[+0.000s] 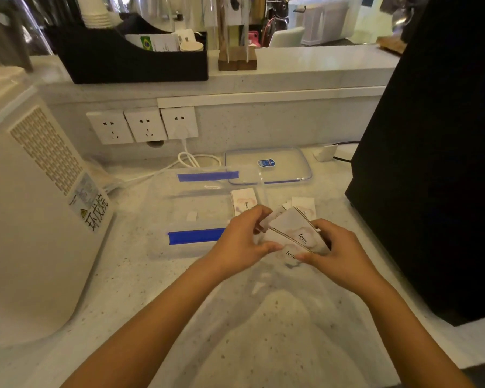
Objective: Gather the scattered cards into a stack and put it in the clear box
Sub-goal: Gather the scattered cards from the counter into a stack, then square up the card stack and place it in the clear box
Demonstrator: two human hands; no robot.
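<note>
Both hands, left hand (pixel 242 242) and right hand (pixel 338 252), pinch a fanned bunch of white "love" cards (pixel 294 233), long edges angled toward the far left, beside the clear plastic box (pixel 196 214).

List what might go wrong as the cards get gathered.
The white "love" cards between the left hand and right hand are fanned and uneven, so some may slip out. The loose white cards beside the clear plastic box could be overlooked.

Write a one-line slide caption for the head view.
Both hands, left hand and right hand, square up cards beside the open clear box on the counter.
</note>
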